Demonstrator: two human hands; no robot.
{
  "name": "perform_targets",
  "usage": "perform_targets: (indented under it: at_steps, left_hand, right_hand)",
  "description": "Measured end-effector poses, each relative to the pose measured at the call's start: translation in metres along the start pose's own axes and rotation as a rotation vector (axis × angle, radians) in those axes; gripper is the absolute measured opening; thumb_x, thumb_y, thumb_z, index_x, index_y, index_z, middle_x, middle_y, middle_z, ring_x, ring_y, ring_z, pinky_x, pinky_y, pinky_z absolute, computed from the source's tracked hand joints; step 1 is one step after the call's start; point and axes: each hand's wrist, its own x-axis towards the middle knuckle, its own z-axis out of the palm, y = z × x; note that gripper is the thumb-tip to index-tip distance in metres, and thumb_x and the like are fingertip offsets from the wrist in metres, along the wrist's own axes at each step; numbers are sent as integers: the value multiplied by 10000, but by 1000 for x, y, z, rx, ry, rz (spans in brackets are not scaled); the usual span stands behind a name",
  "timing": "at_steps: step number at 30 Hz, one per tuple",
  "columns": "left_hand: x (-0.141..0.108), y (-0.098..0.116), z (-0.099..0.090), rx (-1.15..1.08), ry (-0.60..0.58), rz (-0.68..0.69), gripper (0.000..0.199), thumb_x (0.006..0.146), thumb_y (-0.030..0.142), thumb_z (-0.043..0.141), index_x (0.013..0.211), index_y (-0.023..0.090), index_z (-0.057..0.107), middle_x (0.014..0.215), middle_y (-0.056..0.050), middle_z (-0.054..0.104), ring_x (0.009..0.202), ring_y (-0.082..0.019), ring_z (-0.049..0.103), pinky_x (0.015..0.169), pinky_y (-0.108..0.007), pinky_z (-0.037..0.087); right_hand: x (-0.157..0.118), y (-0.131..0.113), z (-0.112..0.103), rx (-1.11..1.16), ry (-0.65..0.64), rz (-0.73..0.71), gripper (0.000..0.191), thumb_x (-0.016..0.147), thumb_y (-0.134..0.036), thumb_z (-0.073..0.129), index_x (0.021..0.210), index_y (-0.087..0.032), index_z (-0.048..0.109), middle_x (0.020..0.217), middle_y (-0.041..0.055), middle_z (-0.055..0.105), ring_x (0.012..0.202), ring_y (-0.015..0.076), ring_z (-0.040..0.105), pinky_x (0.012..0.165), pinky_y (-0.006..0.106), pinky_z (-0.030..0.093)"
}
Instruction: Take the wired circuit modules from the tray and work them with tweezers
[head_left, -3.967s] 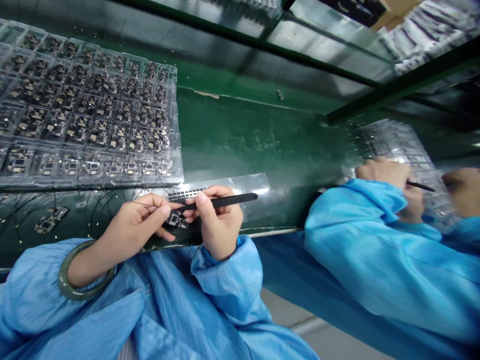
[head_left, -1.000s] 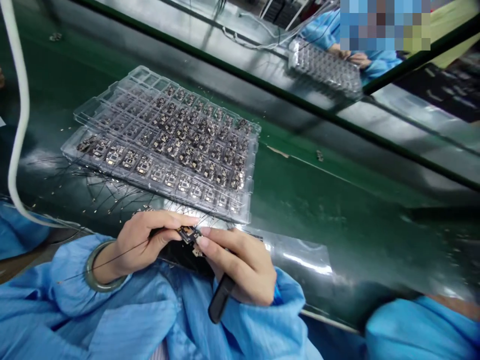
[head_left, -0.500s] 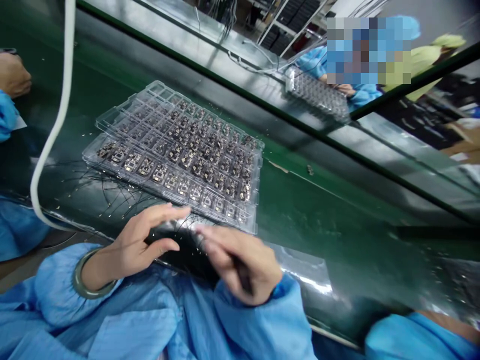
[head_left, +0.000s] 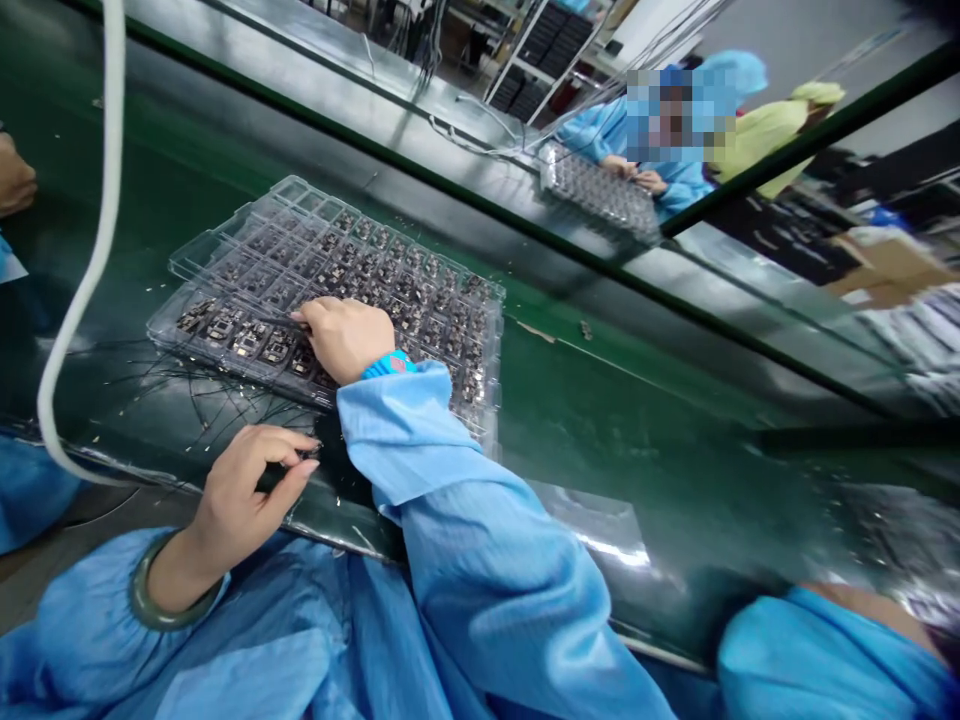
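Observation:
Over the stack of clear plastic trays (head_left: 247, 225), my right hand (head_left: 352, 335) is closed on a dark, slim tool that looks like tweezers (head_left: 281, 320). Its tip reaches the front rows, where small circuit boards (head_left: 223, 325) sit in the tray pockets. My left hand (head_left: 244, 490) is in front of the trays, just above the bench edge. Its thumb and fingertips come together around something tiny and dark that I cannot make out. Thin black wires (head_left: 199, 385) lie loose between the trays and my left hand.
A white cable (head_left: 109, 200) hangs at the left. A clear plastic sheet (head_left: 592, 525) lies right of my sleeve on the green bench (head_left: 637, 420). A co-worker's hand (head_left: 15, 178) shows at far left, another person's sleeve (head_left: 817, 660) at lower right. Beyond the rail (head_left: 465, 195), a person handles a tray (head_left: 592, 190).
My right hand has moved from beside my left hand up and forward over the trays. The left thumb and fingertips, apart before, have closed together. The whole view has shifted slightly.

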Motion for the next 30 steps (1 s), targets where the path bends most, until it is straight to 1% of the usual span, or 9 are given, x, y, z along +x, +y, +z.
perform_targets:
  at_steps: [3,7,11,14,18,21,25,28,30]
  left_hand:
    - [1,0,0,-6,-5,35,187,782,44,627,856,191,538,876,-40,680,844,-171,648,768,-329,510]
    - [3,-1,-6,90,19,48,188,797,87,620,929,196,542,870,-42,671,816,-193,641,751,-352,495]
    - [4,-4,-12,576,-127,150,262,782,335,688,978,194,586,864,-67,662,751,-231,599,687,-365,417]
    - [4,-6,-10,723,-243,113,344,804,461,630,997,177,608,878,-95,638,768,-259,565,665,-366,386]
    - [4,-7,-6,672,-305,70,273,845,437,585,960,191,615,878,-82,633,822,-266,570,695,-372,384]
    - [4,-2,-2,595,-271,70,225,826,369,631,978,204,621,866,-65,635,817,-252,587,734,-381,397]
    - [12,17,9,369,-255,213,284,764,263,711,1033,227,625,848,-38,634,803,-216,588,861,-404,433]
    - [21,37,24,277,-309,344,299,761,226,717,1044,222,621,816,-20,629,775,-182,590,962,-418,420]
    - [25,48,35,267,-292,395,329,767,243,714,1075,246,599,847,-17,630,805,-185,600,987,-439,416]
  right_hand:
    - [-7,-1,-5,28,-6,35,289,935,-335,418,1033,-201,654,1126,52,678,956,236,653,731,332,513]
    - [-43,0,-29,88,133,59,294,938,-349,432,1102,-205,630,1259,43,612,973,198,643,723,286,484]
    - [-107,-3,-62,21,182,252,287,938,-337,441,1073,-193,650,949,54,721,787,188,660,587,269,418]
    - [-154,-3,-72,25,217,339,282,916,-338,487,1083,-186,656,811,54,721,694,190,654,542,285,397]
    - [-198,8,-50,203,192,375,284,908,-324,496,1103,-183,648,848,53,732,701,202,678,557,296,456]
    - [-213,15,-23,432,196,429,234,901,-283,504,1046,-192,664,923,56,740,794,210,701,643,302,518]
    - [-216,4,2,865,235,453,195,878,-245,543,1022,-199,665,924,44,738,841,173,697,735,280,540]
    - [-214,-9,9,1144,258,454,172,862,-263,566,980,-194,672,865,26,736,771,144,690,690,245,537]
    - [-216,-12,11,1222,327,531,142,854,-287,577,873,-189,677,779,12,726,690,132,673,628,229,519]
